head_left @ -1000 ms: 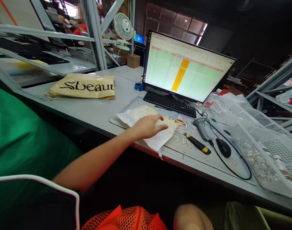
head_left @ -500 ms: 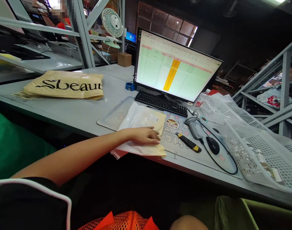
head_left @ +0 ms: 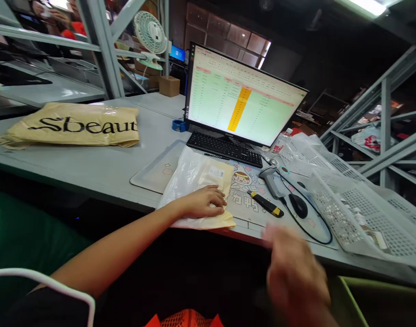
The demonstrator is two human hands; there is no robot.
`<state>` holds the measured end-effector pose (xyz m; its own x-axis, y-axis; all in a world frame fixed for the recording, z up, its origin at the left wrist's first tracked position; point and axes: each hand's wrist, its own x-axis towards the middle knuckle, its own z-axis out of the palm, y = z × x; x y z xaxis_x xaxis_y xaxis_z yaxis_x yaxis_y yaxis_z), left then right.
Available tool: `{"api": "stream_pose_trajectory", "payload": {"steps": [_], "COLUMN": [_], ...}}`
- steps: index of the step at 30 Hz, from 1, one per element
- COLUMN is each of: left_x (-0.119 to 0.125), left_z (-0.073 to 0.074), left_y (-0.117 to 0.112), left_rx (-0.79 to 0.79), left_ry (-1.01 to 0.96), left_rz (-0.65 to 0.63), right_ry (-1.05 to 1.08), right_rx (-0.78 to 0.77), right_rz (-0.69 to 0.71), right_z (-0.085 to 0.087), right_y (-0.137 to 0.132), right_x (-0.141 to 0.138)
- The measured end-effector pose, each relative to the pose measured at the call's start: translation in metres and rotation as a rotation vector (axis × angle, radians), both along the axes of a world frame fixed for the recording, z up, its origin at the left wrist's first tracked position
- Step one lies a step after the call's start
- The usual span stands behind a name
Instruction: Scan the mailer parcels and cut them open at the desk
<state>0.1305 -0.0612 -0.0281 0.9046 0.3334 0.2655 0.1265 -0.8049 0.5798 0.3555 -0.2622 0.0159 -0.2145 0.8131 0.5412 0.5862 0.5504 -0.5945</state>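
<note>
My left hand [head_left: 205,202] lies on a white and pale yellow plastic mailer bag [head_left: 184,179] at the desk's front edge, palm down with fingers loosely spread. A small printed label [head_left: 216,172] shows on the bag above my fingers. Smeared by motion, my right hand [head_left: 294,263] is in front of the desk edge at the lower right, and its fingers do not show clearly. Nearest to it on the printed desk mat [head_left: 242,213] are a black and yellow utility knife [head_left: 265,203], a grey barcode scanner [head_left: 273,181] and a black mouse [head_left: 298,205].
A monitor [head_left: 208,91] with a spreadsheet stands behind a black keyboard [head_left: 224,149]. To the left lies a yellow bag with black lettering [head_left: 74,125]. White perforated baskets [head_left: 330,218] line the right side. A green bin [head_left: 374,299] is below. A small fan [head_left: 150,32] is clipped behind.
My right hand has come into view at the lower right. My left hand stays on the mailer bag, now slightly lower on it. The whole view has shifted a little.
</note>
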Motion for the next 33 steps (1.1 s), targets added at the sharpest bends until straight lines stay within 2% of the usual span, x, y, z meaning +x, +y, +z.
{"api": "stream_pose_trajectory", "payload": {"steps": [1,2,3,4,6,8,9,12,14,16,18,20,23,26,28,30,33], "left_x": [0.0,0.0,0.0,0.0,0.001,0.0,0.0,0.0,-0.001,-0.001,-0.001,-0.001,0.0,-0.001,-0.001,-0.002,-0.002], "left_z": [-0.001,-0.002,-0.003,-0.004,-0.006,-0.008,-0.009,-0.01,-0.01,-0.008,-0.007,-0.006,-0.007,-0.01,-0.01,-0.01,-0.01], "left_y": [0.0,0.0,0.001,0.001,0.002,0.002,0.002,0.001,0.0,-0.001,-0.002,-0.003,-0.002,-0.001,-0.002,-0.002,-0.004], "left_rx": [0.006,0.01,0.014,0.016,0.017,0.018,0.021,0.03,0.025,0.017,0.014,0.019,0.028,0.036,0.033,0.024,0.003], "left_ry": [-0.001,-0.001,0.001,0.002,0.001,-0.002,-0.003,-0.008,-0.009,-0.012,-0.011,-0.011,-0.021,-0.036,-0.043,-0.047,-0.063], "left_rz": [0.008,0.015,0.017,0.017,0.012,0.015,0.019,0.025,0.022,0.019,0.015,0.017,0.016,0.004,0.0,0.001,0.02], "right_ry": [0.012,-0.003,-0.057,-0.145,-0.365,-0.461,-0.472,-0.449,-0.441,-0.435,-0.424,-0.411,-0.388,-0.413,-0.467,-0.515,-0.556], "right_rx": [0.043,0.14,0.151,0.092,-0.216,-0.488,-0.57,-0.644,-0.654,-0.647,-0.647,-0.661,-0.662,-0.67,-0.676,-0.647,-0.552], "right_rz": [-0.119,-0.369,-0.594,-0.749,-0.956,-1.018,-1.027,-1.066,-1.095,-1.07,-0.98,-0.801,-0.463,-0.303,-0.25,-0.191,-0.217], "right_z": [0.01,0.018,0.025,0.028,0.024,0.011,0.004,-0.012,-0.012,-0.002,0.016,0.04,0.074,0.098,0.106,0.105,0.091], "right_y": [0.031,0.064,0.096,0.127,0.176,0.206,0.215,0.226,0.226,0.224,0.219,0.21,0.19,0.173,0.168,0.169,0.183], "right_x": [0.017,0.036,0.056,0.076,0.108,0.124,0.126,0.12,0.113,0.11,0.109,0.108,0.096,0.071,0.055,0.047,0.056]}}
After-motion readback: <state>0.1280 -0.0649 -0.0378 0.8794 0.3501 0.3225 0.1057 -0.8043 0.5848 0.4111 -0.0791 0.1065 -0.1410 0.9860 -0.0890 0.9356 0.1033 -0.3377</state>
